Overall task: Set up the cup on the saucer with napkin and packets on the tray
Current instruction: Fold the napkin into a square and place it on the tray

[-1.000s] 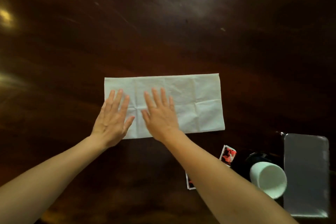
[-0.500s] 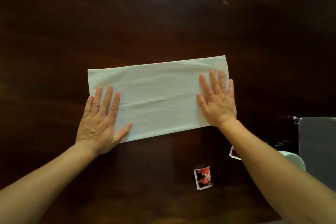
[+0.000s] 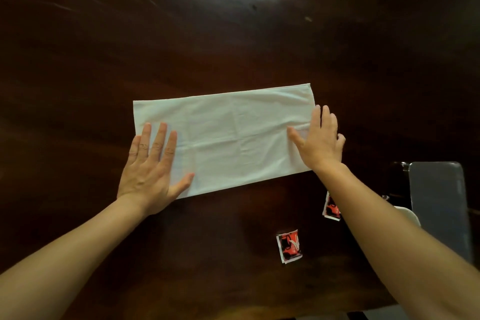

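Seen from above: a white rectangular paper napkin (image 3: pixel 228 138) spread flat on a dark brown polished wooden table (image 3: pixel 233 34), long side running left to right and tilted slightly, right end farther away. Faint fold creases across the sheet.

Left hand (image 3: pixel 150 171) flat and palm-down on the napkin's near left corner, fingers straight and close together, thumb splayed out to the right along the near edge; pressing, not gripping anything.

Right hand (image 3: pixel 320 143) at the napkin's right end, open, fingers extended and pointing away, thumb spread to the left and resting on the sheet; palm over the right edge, partly off the paper onto the wood. Nothing pinched or grasped, as far as can be told.

Nearer than the napkin, between the two forearms: a small square red, black and white packet (image 3: pixel 289 246) lying flat on the wood, well apart from the napkin. A second red, black and white packet (image 3: pixel 330 206) farther right, half hidden under the right forearm.

At the right edge: a grey rectangular metal tray (image 3: pixel 439 205) with rounded corners, nothing visible on its bare surface. Just left of the tray, a sliver of a white rounded cup (image 3: pixel 407 213) showing beside the right forearm; a dark object behind it, too dim to make out
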The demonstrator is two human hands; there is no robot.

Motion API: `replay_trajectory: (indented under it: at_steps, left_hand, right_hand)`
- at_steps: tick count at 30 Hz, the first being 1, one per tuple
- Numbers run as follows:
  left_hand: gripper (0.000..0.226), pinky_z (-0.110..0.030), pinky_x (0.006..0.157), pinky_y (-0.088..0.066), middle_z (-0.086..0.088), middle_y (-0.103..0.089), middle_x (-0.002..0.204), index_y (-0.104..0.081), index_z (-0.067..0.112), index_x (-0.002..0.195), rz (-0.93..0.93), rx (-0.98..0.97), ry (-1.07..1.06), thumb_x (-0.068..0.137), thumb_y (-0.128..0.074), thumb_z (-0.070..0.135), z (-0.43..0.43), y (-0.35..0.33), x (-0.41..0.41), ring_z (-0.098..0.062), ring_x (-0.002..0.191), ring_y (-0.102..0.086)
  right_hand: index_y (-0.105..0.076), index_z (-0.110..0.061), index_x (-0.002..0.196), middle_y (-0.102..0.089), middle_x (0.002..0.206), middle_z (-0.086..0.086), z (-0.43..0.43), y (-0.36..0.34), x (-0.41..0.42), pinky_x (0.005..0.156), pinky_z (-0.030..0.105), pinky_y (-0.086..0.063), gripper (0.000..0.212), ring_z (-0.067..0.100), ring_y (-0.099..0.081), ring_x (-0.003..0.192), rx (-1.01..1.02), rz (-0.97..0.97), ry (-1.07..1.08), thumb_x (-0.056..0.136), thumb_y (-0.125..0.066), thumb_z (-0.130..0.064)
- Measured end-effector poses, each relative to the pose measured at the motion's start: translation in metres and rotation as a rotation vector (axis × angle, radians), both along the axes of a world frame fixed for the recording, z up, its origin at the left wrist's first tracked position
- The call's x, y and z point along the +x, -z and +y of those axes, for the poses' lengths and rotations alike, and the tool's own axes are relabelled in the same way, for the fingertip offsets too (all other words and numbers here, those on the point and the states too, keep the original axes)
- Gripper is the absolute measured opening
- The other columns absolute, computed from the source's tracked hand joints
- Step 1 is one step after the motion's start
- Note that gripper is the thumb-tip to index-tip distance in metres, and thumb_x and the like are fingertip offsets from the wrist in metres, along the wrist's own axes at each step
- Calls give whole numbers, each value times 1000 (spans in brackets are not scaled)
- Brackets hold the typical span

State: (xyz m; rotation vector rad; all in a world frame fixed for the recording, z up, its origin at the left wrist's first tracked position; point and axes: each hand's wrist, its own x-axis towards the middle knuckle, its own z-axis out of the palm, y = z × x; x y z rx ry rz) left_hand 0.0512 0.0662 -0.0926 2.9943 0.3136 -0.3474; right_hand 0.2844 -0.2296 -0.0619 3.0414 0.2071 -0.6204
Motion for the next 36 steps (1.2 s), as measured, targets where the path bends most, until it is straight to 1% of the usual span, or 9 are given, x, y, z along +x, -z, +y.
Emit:
replay_trajectory:
  at_steps: [3, 6, 9, 13, 17, 22, 28, 33, 36]
  left_hand:
    - [100, -53, 124, -7, -14, 6, 168, -5, 11, 159, -16, -4, -1, 86, -24, 76, -2, 1, -1, -36, 153, 10]
    - [100, -52, 124, -3, -14, 5, 168, -6, 11, 159, -31, -6, -5, 86, -24, 76, -2, 1, -1, -36, 153, 10]
    - [100, -52, 124, -4, -14, 3, 168, -7, 11, 159, -36, -13, -12, 86, -21, 78, -1, 0, -1, -36, 153, 10]
    - [100, -54, 124, -8, -14, 1, 168, -9, 11, 159, -34, -26, -20, 85, -19, 78, -2, -1, 0, -36, 154, 7]
    - [100, -54, 124, -8, -14, 2, 168, -10, 10, 159, -31, -26, -20, 86, -20, 78, -1, -1, 0, -36, 154, 7]
    - [100, -53, 124, -6, -14, 3, 168, -9, 11, 159, -42, -31, -17, 86, -18, 78, -1, 3, 0, -36, 154, 8]
    - [100, -52, 124, -3, -13, 9, 167, -2, 12, 159, 11, -35, -42, 85, -13, 79, -3, 0, -3, -37, 153, 13]
    - [101, -52, 123, -3, -12, 9, 167, 1, 11, 159, 48, -71, -200, 84, -18, 76, -22, -6, -18, -39, 152, 15]
    - [100, -53, 124, -1, -15, 14, 166, 4, 9, 158, 109, -90, -261, 86, -18, 74, -36, -11, -27, -40, 150, 22]
  right_hand:
    - [-14, -14, 156, -21, 159, 12, 1, -16, -7, 97, 51, -43, 96, 39, -31, 137, 112, 7, 230, 87, -58, -64]
    - [-29, -7, 148, -39, 145, 18, -1, -30, -1, 80, 39, -42, 83, 36, -50, 122, 218, 79, 431, 87, -71, -44]
    - [-43, -6, 137, -53, 131, 14, -6, -35, 6, 79, 37, -44, 67, 26, -52, 104, 229, 129, 495, 84, -73, -33]
    - [-51, -16, 117, -48, 130, 13, -6, -33, 1, 89, 48, -54, 59, 33, -53, 111, 157, 168, 533, 72, -80, -42]
    - [-47, -9, 130, -50, 132, 16, -5, -34, -3, 75, 42, -57, 68, 33, -56, 109, 222, 203, 626, 77, -81, -34]
    - [-43, -11, 136, -50, 138, 16, 1, -43, -8, 103, 51, -39, 69, 38, -43, 128, 112, 23, 504, 82, -74, -40]
    - [-45, -11, 140, -48, 139, 14, 61, -43, -86, 104, 47, -37, 67, 34, -43, 128, 235, -29, 194, 88, -66, -48]
    - [-10, -15, 158, -2, 165, 14, 93, -17, -149, 123, 51, -9, 89, 34, 2, 152, 223, 139, 81, 93, -50, -61]
    - [-2, -17, 159, 4, 166, 14, 86, -10, -125, 123, 50, -1, 96, 32, 9, 153, 201, 130, -49, 91, -50, -65]
